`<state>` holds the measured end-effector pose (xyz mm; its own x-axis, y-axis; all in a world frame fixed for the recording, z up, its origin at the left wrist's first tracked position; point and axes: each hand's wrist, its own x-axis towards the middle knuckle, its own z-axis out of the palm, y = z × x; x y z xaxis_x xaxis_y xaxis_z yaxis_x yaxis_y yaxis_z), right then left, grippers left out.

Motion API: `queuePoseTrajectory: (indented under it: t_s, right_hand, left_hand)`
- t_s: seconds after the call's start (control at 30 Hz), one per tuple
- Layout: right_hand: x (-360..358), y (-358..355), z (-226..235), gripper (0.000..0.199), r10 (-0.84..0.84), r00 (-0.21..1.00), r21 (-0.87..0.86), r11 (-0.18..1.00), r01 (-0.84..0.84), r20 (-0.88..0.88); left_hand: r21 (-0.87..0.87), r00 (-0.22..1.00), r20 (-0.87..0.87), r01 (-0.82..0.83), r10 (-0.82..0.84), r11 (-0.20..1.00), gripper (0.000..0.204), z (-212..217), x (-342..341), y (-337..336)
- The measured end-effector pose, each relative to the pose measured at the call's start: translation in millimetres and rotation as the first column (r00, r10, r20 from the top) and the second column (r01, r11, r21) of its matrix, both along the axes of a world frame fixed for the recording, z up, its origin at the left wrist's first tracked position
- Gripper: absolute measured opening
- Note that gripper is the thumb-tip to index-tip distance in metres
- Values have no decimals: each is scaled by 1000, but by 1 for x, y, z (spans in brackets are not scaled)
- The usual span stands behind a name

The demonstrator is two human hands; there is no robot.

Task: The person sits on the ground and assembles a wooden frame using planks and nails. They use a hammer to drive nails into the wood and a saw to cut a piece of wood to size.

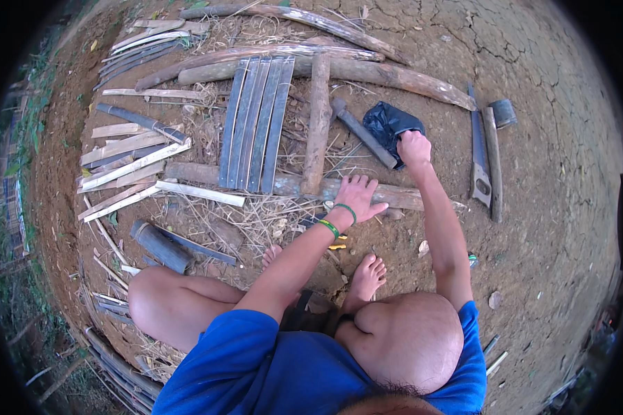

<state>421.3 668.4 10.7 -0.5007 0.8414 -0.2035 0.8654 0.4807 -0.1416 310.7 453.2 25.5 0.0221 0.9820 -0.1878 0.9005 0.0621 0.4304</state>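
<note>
My left hand rests open, fingers spread, on the near log. At the right, my right hand is closed, its fingers curled down into the mouth of a black plastic bag; the fingertips and whatever they hold are hidden. A hammer lies beside the bag, its handle end close to my right hand. Left of my hands, several dark split bamboo slats lie side by side across two logs. A short round wooden piece bridges the same logs.
A handsaw, a stick and a dark cylinder lie at the right. Split bamboo strips are piled at the left, with a bamboo section nearer me. Something yellow lies below my left wrist. More logs lie farther away.
</note>
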Motion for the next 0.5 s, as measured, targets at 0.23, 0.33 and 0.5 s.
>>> queuePoseTrajectory:
  t_s: [0.23, 0.33, 0.5]
  right_hand:
    - [1, -2, 15, 17, 355, 872, 145, 935, -325, -336]
    - [0, -7, 18, 19, 329, 914, 117, 944, -309, -239]
    - [4, 0, 21, 19, 440, 891, 78, 898, -434, -111]
  left_hand:
    - [-19, 1000, -8, 5, -5, 1000, 75, 4, 1, 3]
    - [-23, 1000, -15, 4, -4, 1000, 76, 3, -1, 1]
    - [-26, 1000, -21, 5, -6, 1000, 76, 4, 1, 3]
